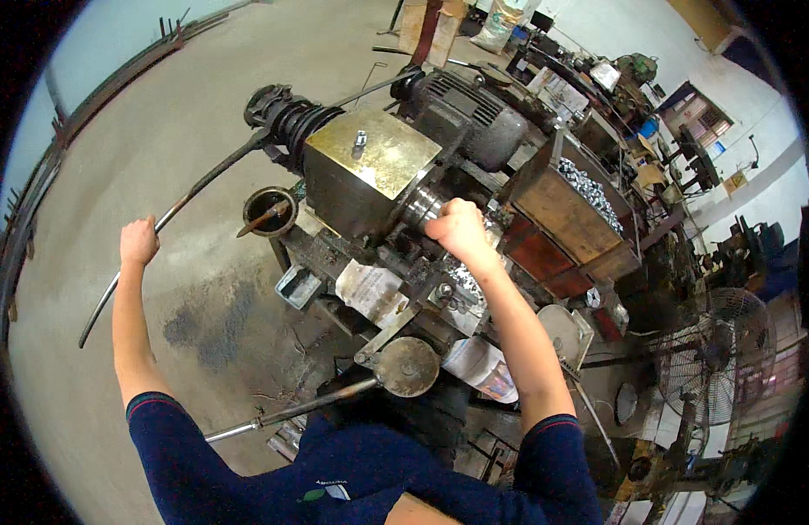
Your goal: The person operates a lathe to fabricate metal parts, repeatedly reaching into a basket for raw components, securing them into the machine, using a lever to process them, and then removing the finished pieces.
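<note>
My left hand (pixel 140 241) is closed round a long metal lever (pixel 199 190) that runs up to the black, belt-like assembly (pixel 286 122) at the far end of the machine. At the round, shiny spindle (pixel 420 206) my right hand (pixel 461 229) is closed, its fingertips hidden from view. Whatever those fingers hold, if anything, does not show. Left of the spindle stands the boxy machine head (pixel 361 188) with a brassy top, on which a small metal part (pixel 361 138) rests. Bright metal chips (pixel 464 278) lie below my right hand.
A rusty bin (pixel 544 206) full of small metal pieces (pixel 588 191) stands right of the spindle. A motor (pixel 474 118) sits behind. A round pot (pixel 270 212) with a stick and a small tray (pixel 298 286) are at the left. A caged fan (pixel 715 354) stands at right.
</note>
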Tool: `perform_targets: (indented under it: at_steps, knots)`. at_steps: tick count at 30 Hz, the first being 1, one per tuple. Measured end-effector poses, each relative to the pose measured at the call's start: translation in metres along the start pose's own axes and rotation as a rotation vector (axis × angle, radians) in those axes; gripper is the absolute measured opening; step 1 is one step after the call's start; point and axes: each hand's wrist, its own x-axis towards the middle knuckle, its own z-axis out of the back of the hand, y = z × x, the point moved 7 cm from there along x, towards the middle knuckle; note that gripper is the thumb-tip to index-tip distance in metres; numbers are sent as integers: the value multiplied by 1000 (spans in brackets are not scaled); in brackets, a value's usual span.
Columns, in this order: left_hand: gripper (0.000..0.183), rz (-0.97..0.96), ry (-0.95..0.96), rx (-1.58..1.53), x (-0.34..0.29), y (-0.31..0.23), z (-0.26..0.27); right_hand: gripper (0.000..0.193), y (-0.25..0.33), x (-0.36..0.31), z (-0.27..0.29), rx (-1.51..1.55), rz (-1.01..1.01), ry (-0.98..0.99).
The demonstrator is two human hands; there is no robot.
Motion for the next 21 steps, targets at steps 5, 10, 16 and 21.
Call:
perform_targets:
  at_steps: [5, 10, 16, 21]
  knots:
    - [23, 202, 44, -270, -5, -13, -5, 21, 17, -19, 18, -41, 213, -99]
    - [39, 159, -369, -1337, -38, -120, 8, 21, -1, -84, 89, 75, 410, -329]
    - [40, -182, 530, -787, -80, -295, -159, 25, -103, -165, 124, -12, 106, -324]
    - [18, -674, 309, -24, -47, -286, -180, 28, -188, -247, 141, -91, -181, -316]
